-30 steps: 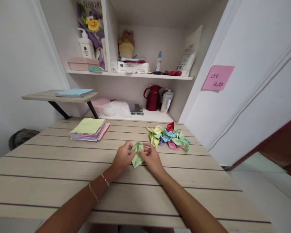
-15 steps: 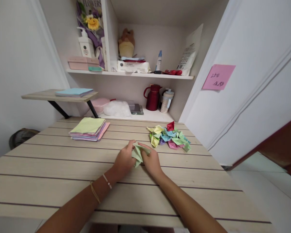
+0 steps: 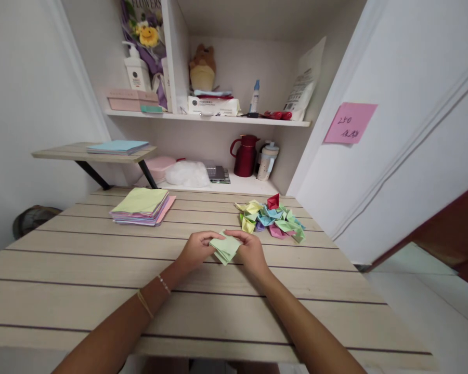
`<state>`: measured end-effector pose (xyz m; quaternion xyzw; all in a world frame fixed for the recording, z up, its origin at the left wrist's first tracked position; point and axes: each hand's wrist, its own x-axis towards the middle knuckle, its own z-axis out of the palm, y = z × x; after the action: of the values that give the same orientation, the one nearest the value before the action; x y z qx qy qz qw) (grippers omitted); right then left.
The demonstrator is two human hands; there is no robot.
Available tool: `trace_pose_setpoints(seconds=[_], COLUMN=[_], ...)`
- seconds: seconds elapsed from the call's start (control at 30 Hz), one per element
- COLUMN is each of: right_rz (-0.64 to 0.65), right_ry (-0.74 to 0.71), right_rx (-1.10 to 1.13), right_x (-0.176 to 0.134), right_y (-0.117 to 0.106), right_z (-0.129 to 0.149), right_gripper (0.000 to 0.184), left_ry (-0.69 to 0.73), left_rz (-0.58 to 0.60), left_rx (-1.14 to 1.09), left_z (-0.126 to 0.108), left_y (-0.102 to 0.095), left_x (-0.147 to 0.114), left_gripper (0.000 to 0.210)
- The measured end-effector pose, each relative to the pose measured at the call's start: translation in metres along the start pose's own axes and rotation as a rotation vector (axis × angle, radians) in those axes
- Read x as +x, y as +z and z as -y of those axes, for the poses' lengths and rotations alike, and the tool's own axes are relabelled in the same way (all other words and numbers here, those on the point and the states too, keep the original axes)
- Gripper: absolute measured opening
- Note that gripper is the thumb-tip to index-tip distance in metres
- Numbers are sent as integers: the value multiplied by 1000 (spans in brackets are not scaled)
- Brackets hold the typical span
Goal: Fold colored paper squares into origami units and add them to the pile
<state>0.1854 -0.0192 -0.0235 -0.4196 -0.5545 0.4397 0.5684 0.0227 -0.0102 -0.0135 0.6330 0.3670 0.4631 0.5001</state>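
Above the table (image 3: 226, 317), both hands (image 3: 196, 250) (image 3: 253, 254) pinch green paper (image 3: 226, 248), corner bodyward, long axis unclear.

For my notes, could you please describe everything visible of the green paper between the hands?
The green paper is pale and matte, folded into a roughly diamond-shaped packet, with layers showing along its lower left edge. One corner points towards the person. The left hand grips its left side, the right hand its right; contact with the table is unclear.

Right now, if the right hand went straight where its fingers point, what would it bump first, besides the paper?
Probably the left hand, just across the green paper, though depth is unclear.
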Motion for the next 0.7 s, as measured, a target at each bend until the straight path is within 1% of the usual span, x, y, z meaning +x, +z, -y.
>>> trace_pose_setpoints(seconds=[0.1,0.2,0.27,0.3,0.4,0.47,0.57,0.63,0.7], right_rz=[87,205,249,252,218,191,154,111,69], right_ry=[56,110,137,145,146,137,121,115,115], right_rx=[116,205,240,247,229,186,110,77,67], right_x=[0,-1,-1,0,2,4,6,6,7], right_y=[-1,-4,-7,-8,-14,-18,-21,-22,-21], right_z=[8,17,20,21,21,21,21,21,20], right_gripper=[27,36,41,41,36,30,24,24,28], left_ry=[-18,-17,-28,-47,-113,-124,-123,-123,-120], left_rz=[-67,-112,-87,-50,79,120,108,58,0], left_rx=[-103,-176,-229,-254,-301,-305,-280,-230,-167], left_z=[0,-4,-7,-8,-12,-13,-12,-11,-10], left_y=[-3,-6,-9,-10,-15,-18,-21,-21,-20], left_x=[4,6,6,5,5,4,5,5,6], left_gripper=[19,24,32,37,52,51,43,35,26])
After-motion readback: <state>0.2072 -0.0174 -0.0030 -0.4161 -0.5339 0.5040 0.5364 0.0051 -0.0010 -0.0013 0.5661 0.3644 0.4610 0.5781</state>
